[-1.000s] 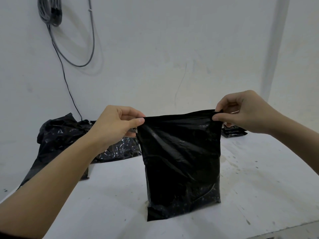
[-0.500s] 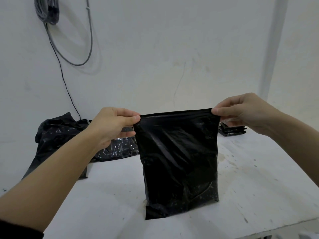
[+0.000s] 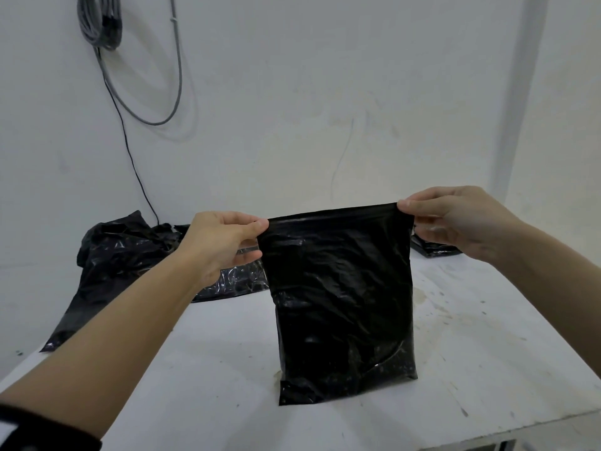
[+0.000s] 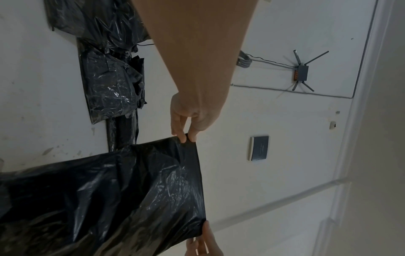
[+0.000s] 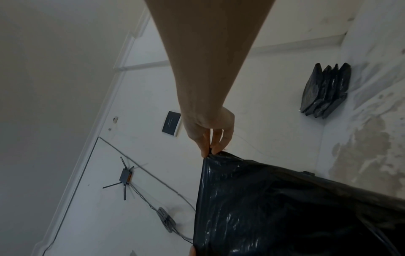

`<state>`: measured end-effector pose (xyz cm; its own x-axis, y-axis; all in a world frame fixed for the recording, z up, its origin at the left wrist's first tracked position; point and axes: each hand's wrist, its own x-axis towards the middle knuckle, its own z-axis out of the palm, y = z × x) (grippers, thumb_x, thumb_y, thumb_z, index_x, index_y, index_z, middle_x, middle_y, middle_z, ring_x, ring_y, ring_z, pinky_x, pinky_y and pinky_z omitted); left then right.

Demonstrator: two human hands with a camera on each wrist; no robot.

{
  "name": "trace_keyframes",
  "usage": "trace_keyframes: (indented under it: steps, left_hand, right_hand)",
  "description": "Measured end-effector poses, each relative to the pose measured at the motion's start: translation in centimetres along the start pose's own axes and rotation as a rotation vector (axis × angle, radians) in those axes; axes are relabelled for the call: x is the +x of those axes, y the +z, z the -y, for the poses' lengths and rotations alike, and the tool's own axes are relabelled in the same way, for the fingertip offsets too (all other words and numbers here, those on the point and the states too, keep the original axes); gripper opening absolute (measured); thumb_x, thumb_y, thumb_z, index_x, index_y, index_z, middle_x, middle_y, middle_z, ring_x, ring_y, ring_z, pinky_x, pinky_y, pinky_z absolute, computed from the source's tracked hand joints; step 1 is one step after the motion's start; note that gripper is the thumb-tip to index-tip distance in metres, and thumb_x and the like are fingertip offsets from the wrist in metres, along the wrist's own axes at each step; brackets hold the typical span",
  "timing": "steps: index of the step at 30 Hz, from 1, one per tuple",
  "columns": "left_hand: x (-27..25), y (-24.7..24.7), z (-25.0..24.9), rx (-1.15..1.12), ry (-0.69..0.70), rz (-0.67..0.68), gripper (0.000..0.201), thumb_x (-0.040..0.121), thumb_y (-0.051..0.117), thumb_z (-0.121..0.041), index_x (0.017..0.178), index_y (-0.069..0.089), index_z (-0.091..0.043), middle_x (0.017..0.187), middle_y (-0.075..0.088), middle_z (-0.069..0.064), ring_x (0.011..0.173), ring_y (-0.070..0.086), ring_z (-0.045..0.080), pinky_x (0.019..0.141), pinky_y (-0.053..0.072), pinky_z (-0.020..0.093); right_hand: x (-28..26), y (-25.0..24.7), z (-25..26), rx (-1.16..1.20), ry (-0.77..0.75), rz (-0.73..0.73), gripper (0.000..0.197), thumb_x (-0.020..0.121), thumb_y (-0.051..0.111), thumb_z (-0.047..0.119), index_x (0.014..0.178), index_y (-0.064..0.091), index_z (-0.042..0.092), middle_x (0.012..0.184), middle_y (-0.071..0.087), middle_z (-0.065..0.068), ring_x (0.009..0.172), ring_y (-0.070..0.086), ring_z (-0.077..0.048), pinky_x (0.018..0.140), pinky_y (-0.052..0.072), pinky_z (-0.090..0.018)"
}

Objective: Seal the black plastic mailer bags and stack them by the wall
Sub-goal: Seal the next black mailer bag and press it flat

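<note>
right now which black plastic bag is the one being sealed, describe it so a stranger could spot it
Start at the white table against the white wall. In its middle a black plastic mailer bag stands upright, bottom edge on the tabletop. Unlike the crumpled black bags lying left and the small stack at the wall, the left hand and right hand pinch its top corners taut.

The mailer bag (image 3: pixel 341 304) stands upright on the table (image 3: pixel 487 336), near its front edge and about mid-width; the left hand (image 3: pixel 218 242) pinches its top left corner and the right hand (image 3: pixel 455 219) its top right corner, so the top edge runs between them. Behind and left of it a heap of loose bags (image 3: pixel 130 255) lies against the wall (image 3: pixel 325 92), spilling over the table's left edge; behind and right, a stack of bags (image 3: pixel 435 249) sits by the wall, partly hidden by the right hand; coiled cable (image 3: pixel 100 24) hangs on the wall above the heap.
</note>
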<state>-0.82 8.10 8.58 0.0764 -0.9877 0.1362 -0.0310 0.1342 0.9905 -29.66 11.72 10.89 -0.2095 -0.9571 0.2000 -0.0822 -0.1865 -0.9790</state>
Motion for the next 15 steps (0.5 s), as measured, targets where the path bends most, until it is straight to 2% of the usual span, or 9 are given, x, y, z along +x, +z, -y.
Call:
trace_keyframes:
  steps: [4, 7, 8, 10, 12, 15]
  left_hand:
    - [-0.2, 0.2, 0.2, -0.206, -0.130, 0.041, 0.027, 0.081, 0.069, 0.000, 0.106, 0.062, 0.007, 0.114, 0.063, 0.016, 0.099, 0.063, 0.024, 0.050, 0.054, 0.020]
    - [-0.5, 0.4, 0.7, -0.351, -0.201, 0.104, 0.018, 0.083, 0.064, 0.003, 0.100, 0.061, 0.006, 0.101, 0.064, 0.013, 0.099, 0.061, 0.023, 0.051, 0.055, 0.023]
    - [-0.6, 0.3, 0.8, -0.368, -0.198, 0.141, 0.017, 0.085, 0.062, 0.002, 0.101, 0.062, 0.006, 0.102, 0.066, 0.014, 0.100, 0.062, 0.024, 0.053, 0.057, 0.025]
    - [-0.8, 0.1, 0.9, -0.361, -0.182, 0.211, 0.022, 0.088, 0.059, -0.003, 0.109, 0.062, 0.004, 0.114, 0.066, 0.017, 0.105, 0.064, 0.027, 0.060, 0.060, 0.033]
    - [-0.9, 0.1, 0.9, -0.363, -0.202, 0.250, 0.025, 0.090, 0.059, -0.008, 0.113, 0.061, 0.000, 0.118, 0.064, 0.019, 0.107, 0.063, 0.032, 0.062, 0.060, 0.043]
    - [-0.8, 0.6, 1.1, -0.402, -0.247, 0.247, 0.025, 0.091, 0.058, -0.013, 0.115, 0.058, -0.004, 0.113, 0.062, 0.016, 0.105, 0.061, 0.036, 0.066, 0.056, 0.058]
  right_hand:
    - [0.1, 0.1, -0.3, 0.084, 0.059, -0.005, 0.007, 0.075, 0.075, 0.007, 0.074, 0.068, 0.011, 0.072, 0.070, 0.002, 0.070, 0.066, -0.012, 0.054, 0.054, -0.020]
    - [0.1, 0.0, -0.6, 0.197, 0.123, 0.009, 0.011, 0.072, 0.074, 0.008, 0.081, 0.068, 0.009, 0.083, 0.069, -0.002, 0.085, 0.065, -0.017, 0.058, 0.056, -0.024]
    - [0.0, -0.1, -0.6, 0.228, 0.140, 0.013, 0.016, 0.069, 0.075, 0.009, 0.083, 0.068, 0.009, 0.086, 0.069, -0.003, 0.089, 0.065, -0.018, 0.058, 0.057, -0.026]
    - [-0.4, -0.2, -0.7, 0.254, 0.167, 0.033, 0.024, 0.061, 0.076, 0.011, 0.083, 0.067, 0.010, 0.090, 0.067, -0.005, 0.094, 0.064, -0.020, 0.058, 0.058, -0.032]
    - [-0.7, -0.3, -0.7, 0.248, 0.200, 0.061, 0.024, 0.061, 0.075, 0.015, 0.084, 0.067, 0.011, 0.096, 0.064, -0.005, 0.100, 0.061, -0.022, 0.059, 0.059, -0.039]
    - [-0.9, -0.1, -1.0, 0.270, 0.263, 0.083, 0.010, 0.077, 0.070, 0.015, 0.085, 0.065, 0.012, 0.097, 0.060, -0.004, 0.101, 0.057, -0.024, 0.072, 0.052, -0.057]
